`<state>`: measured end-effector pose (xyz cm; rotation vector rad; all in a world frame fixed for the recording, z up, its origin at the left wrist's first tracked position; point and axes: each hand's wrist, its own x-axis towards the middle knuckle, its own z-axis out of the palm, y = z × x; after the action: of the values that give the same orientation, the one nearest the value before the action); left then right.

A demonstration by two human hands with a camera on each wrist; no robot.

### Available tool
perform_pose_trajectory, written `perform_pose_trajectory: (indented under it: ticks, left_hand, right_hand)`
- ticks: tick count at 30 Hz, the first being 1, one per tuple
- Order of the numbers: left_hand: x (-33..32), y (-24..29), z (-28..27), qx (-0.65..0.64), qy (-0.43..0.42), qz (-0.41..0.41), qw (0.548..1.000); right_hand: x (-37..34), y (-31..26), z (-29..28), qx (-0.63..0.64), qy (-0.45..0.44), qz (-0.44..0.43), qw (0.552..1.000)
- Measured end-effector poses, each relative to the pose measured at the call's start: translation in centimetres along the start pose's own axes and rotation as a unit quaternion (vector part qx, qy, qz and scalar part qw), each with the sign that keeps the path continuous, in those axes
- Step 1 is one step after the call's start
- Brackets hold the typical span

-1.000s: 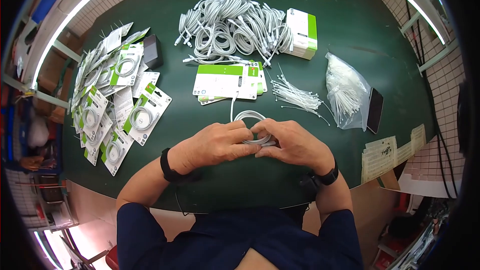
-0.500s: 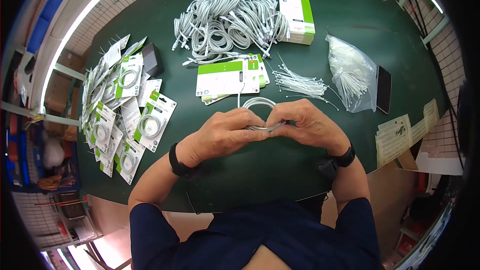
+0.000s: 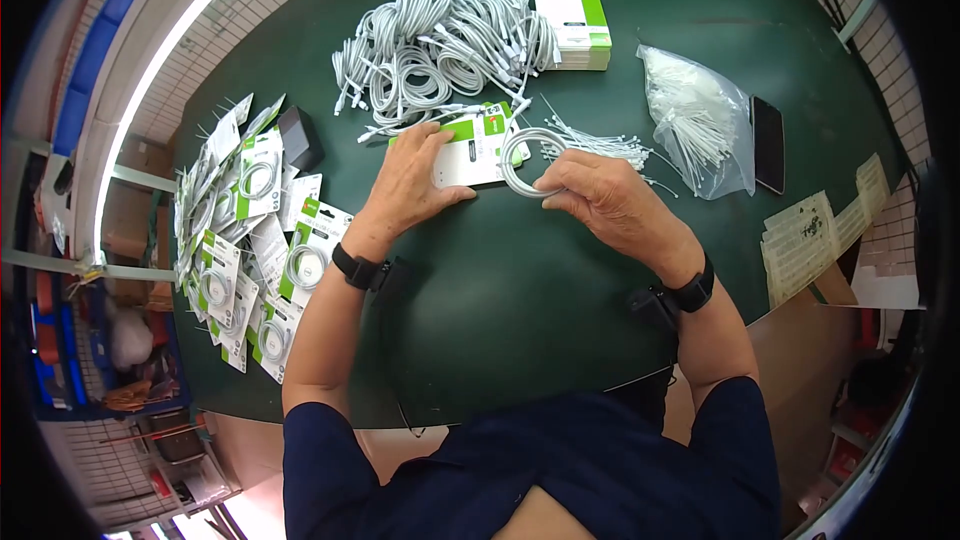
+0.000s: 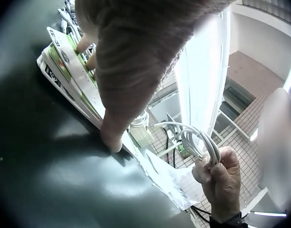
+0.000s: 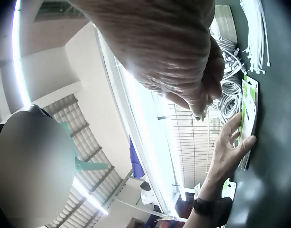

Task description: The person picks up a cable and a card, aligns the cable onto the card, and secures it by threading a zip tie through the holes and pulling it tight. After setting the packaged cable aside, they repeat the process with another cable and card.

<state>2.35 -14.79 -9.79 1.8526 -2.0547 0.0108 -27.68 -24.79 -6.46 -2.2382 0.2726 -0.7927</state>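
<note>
My right hand (image 3: 612,198) pinches the lower right side of a white coiled cable (image 3: 508,170), raised in front of the cards. The same coil (image 4: 212,147) appears in the left wrist view, with one cable end sticking out. My left hand (image 3: 405,180) lies across the small stack of white and green packaging cards (image 3: 478,155). Its fingers spread over the far side, and the thumb rests by the near edge. In the right wrist view, the left hand (image 5: 226,154) touches these cards with fingers and thumb apart.
A big heap of coiled cables (image 3: 420,50) lies at the back, beside a thick card stack (image 3: 572,25). Loose cable ties (image 3: 600,148), a bag of ties (image 3: 690,120) and a phone (image 3: 768,145) are rightward. Carded cables (image 3: 225,210) pile up left near a black box (image 3: 300,138).
Both hands held the coil together; my left hand has let go and moved up left onto the cards. My right hand keeps the coil, now lifted and turned to show its full ring.
</note>
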Motion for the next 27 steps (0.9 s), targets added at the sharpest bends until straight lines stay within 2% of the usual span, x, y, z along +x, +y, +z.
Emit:
perform_pose_trajectory:
  ticks: [9,13,16,17,20,22,24,26,27]
  left_hand:
    - [1.1,-0.4,-1.9,-0.049,-0.072,-0.033,0.996]
    - [1.1,-1.3,-1.8,0.009,-0.046,0.017,0.999]
    - [0.8,-1.7,-2.3,0.132,0.017,0.102,0.986]
    - [0.5,-1.4,-2.4,0.130,0.022,0.100,0.986]
    - [-0.8,2.1,-5.1,0.141,0.104,0.075,0.982]
    - [-2.2,5.2,-6.3,0.132,0.121,0.067,0.981]
    - [-4.0,8.3,-6.3,0.135,0.051,0.056,0.988]
    - [-5.2,10.4,-5.2,0.107,0.023,0.081,0.991]
    - [-5.6,11.4,-4.8,0.110,0.038,0.077,0.990]
  right_hand:
    - [0.0,0.3,-0.2,-0.004,0.027,-0.011,1.000]
    - [0.1,0.1,-0.4,0.000,0.019,-0.005,1.000]
    - [0.1,-0.2,-0.6,-0.027,0.059,0.004,0.998]
    - [0.1,-0.3,-0.7,-0.031,0.055,0.002,0.998]
    - [0.0,-0.7,-0.8,0.043,0.101,0.089,0.990]
    - [0.0,-1.0,-0.8,0.029,0.107,0.043,0.993]
    - [0.4,-1.1,-1.0,0.006,0.129,-0.046,0.990]
    - [0.6,-1.7,-0.3,0.022,0.120,-0.063,0.991]
    - [0.5,-2.0,0.4,0.047,0.117,-0.059,0.990]
